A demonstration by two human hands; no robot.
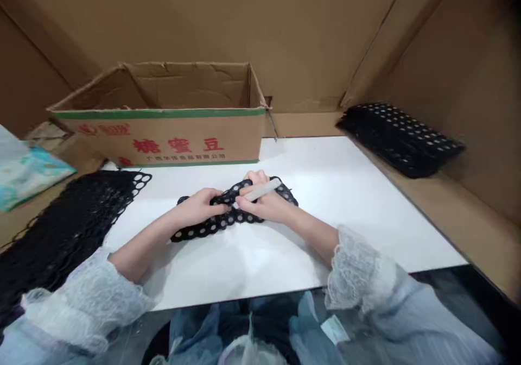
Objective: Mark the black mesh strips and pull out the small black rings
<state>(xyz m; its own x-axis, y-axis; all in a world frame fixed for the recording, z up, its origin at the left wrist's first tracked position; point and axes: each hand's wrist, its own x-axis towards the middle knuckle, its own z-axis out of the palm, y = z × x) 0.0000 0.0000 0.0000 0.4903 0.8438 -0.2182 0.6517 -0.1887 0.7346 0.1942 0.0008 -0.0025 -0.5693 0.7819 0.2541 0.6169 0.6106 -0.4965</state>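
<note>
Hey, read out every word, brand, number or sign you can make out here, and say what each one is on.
"糖蜜豆": large red characters, front of the cardboard box.
"广西华?食品有限公司": small line below, same box; fourth character too blurred.
Red logo and lettering, upper left of that front: too blurred to read.
Red mark, its lower left: too blurred.
Pale tool in the right hand, black openwork fabric: no readable text.
</note>
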